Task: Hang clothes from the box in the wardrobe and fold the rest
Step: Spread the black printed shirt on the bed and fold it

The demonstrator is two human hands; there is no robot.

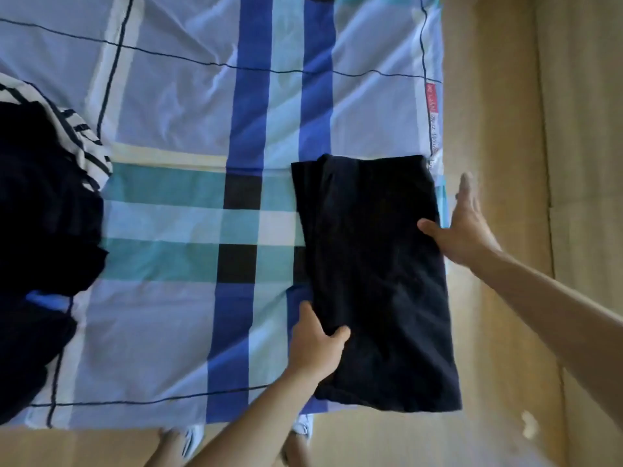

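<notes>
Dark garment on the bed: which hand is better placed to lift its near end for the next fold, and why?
Likely left. The left hand pinches the dark garment at its edge near that end, thumb on top; the right hand lies open farther up, only its thumb on the cloth.

We saw a matt dark cloth garment on a smooth, lightly creased checked cotton-like sheet; the floor looked like matt wood.

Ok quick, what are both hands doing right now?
Left hand: pinches the left edge of the dark garment.
Right hand: open, fingers straight, thumb touching the garment's right edge.
</notes>
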